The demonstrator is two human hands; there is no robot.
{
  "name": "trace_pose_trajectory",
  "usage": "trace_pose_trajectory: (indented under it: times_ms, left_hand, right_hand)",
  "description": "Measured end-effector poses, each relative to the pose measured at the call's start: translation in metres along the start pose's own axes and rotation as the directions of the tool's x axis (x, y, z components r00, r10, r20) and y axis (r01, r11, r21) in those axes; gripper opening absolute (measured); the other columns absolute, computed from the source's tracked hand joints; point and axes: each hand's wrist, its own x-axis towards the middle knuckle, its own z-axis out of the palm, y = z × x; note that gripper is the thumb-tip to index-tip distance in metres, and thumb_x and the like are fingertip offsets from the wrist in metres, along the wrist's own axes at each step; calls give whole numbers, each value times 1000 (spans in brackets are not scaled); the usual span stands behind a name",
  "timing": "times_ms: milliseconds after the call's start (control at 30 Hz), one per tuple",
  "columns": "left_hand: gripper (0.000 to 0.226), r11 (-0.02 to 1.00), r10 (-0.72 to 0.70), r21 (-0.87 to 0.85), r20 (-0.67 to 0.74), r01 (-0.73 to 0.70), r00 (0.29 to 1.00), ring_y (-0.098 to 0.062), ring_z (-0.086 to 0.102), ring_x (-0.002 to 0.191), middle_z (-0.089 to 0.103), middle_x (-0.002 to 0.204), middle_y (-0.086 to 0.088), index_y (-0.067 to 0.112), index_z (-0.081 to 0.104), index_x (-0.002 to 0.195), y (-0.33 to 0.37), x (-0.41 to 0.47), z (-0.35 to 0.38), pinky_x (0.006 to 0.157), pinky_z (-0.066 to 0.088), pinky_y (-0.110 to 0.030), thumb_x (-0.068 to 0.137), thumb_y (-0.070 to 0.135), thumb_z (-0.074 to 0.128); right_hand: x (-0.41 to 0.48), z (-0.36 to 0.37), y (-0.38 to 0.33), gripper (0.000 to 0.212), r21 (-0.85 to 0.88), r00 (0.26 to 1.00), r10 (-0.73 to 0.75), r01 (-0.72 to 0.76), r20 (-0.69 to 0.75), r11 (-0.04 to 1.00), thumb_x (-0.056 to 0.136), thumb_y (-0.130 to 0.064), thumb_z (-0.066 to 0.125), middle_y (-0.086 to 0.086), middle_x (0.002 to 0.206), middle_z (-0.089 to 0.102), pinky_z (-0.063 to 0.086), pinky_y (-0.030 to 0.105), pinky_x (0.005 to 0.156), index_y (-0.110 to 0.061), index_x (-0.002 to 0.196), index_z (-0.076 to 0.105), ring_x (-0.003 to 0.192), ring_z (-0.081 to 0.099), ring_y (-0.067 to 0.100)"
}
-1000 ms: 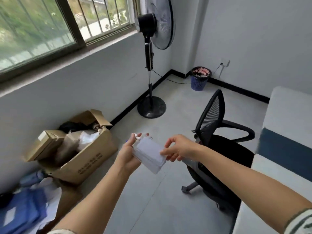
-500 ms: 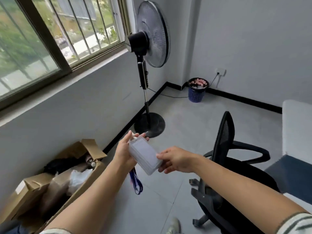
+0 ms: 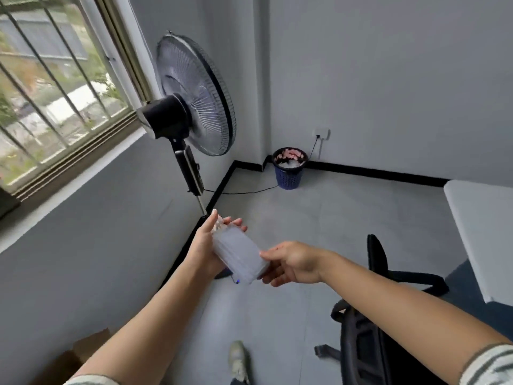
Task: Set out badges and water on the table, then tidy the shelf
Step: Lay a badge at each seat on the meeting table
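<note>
A stack of clear plastic badge holders (image 3: 240, 252) is held in front of me at chest height, over the floor. My left hand (image 3: 206, 245) grips its far end and left side, thumb up by the clips. My right hand (image 3: 293, 263) pinches the near right corner of the same stack. A bit of blue lanyard (image 3: 236, 280) shows under the stack. The white table (image 3: 483, 234) is at the right edge, apart from both hands. No water is in view.
A black standing fan (image 3: 191, 98) stands just beyond my hands by the window wall. A blue waste basket (image 3: 289, 173) sits in the far corner. A black office chair (image 3: 374, 315) is below my right arm. A cardboard box flap (image 3: 83, 351) shows at bottom left, my shoe (image 3: 238, 359) on the floor.
My view has swung up and to the right: the cardboard box has slid almost out of frame and the fan fills more of the view. Both hands keep hold of the badge stack.
</note>
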Motion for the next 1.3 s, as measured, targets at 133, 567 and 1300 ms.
trace_pose_trajectory:
  times_ms: [133, 567, 1300]
  left_hand:
    - [37, 996, -91, 23, 167, 88, 982, -27, 60, 94, 65, 96, -12, 14, 59, 86, 38, 80, 19, 96, 42, -42, 82, 51, 61]
    - [23, 904, -417, 266, 380, 334, 825, -24, 60, 87, 60, 89, -8, 17, 53, 78, 62, 303, 170, 89, 43, -40, 95, 33, 51]
    - [27, 708, -654, 603, 363, 368, 663, -28, 65, 74, 66, 89, -12, 12, 54, 74, 16, 671, 535, 83, 49, -42, 95, 28, 51]
  right_hand:
    - [42, -45, -44, 25, 155, 992, -53, 71, -116, 985, 101, -23, 47, 10, 75, 66, 52, 24, 58, -2, 97, 60, 64, 62, 15]
    - [74, -198, -126, 25, 320, 907, -66, 214, -416, 923, 101, -21, 47, 10, 79, 70, 52, 24, 58, -1, 100, 60, 63, 62, 14]
    - [41, -661, -253, 18, -139, 280, -54, -290, -958, 947, 91, -34, 57, -1, 88, 70, 54, 27, 69, -22, 99, 67, 76, 70, 15]
